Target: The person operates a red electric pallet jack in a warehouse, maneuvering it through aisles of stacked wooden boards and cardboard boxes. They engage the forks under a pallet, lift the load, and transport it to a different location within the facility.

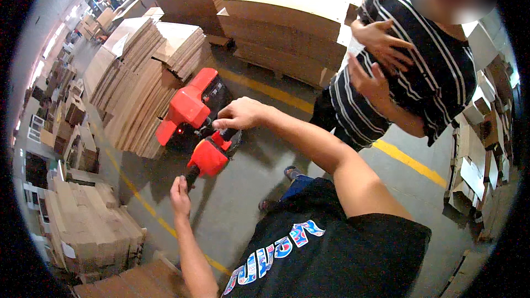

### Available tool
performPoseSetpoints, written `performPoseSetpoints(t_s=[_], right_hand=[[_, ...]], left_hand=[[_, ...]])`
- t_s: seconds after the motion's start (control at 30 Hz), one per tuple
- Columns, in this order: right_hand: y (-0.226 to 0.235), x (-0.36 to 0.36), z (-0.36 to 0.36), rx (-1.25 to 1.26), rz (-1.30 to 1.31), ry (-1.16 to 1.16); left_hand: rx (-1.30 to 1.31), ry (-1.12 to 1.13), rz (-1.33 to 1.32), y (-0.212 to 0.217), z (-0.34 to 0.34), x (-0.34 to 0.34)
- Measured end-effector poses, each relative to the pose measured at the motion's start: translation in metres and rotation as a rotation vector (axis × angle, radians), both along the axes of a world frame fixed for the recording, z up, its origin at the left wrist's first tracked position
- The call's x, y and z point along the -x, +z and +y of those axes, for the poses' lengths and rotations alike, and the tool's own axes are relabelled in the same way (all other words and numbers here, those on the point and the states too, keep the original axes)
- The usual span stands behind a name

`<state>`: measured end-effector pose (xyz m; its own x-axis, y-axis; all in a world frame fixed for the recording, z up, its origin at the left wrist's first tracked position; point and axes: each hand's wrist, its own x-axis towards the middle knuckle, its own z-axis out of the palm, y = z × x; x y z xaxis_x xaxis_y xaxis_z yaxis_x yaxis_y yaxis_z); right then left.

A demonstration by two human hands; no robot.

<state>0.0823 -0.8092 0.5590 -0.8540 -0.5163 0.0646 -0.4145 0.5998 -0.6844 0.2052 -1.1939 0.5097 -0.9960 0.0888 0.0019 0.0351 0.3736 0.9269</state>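
A red electric pallet jack (192, 105) stands in front of me, beside a tall stack of flat brown boards. Its red control handle (210, 157) tilts toward me, with a black grip at each end. My left hand (180, 193) is closed round the near-left grip. Over the far-right grip lies my right hand (240, 115), its fingers curled around the black end and partly hidden. A small red light glows on the jack's body. The forks are not visible from here.
A co-worker in a striped shirt (397, 60) stands close on my right, both hands raised at the chest. Board stacks (138, 91) and a large palletised pile (287, 22) rise ahead. Cardboard bundles (88, 226) lie left; scrap cardboard (472, 160) is right. Yellow lines (408, 163) cross the grey floor.
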Motion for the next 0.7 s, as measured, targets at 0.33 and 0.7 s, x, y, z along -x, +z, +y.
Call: performPoseSetpoints(t_s=[0.33,0.7], right_hand=[[0.028,0.020,-0.115,0.001,-0.202,0.047],[0.003,0.099,-0.181,-0.166,-0.277,0.024]], left_hand=[[-0.075,0.126,0.011,0.027,-0.095,0.022],[-0.157,0.183,0.114,-0.039,-0.159,0.107]])
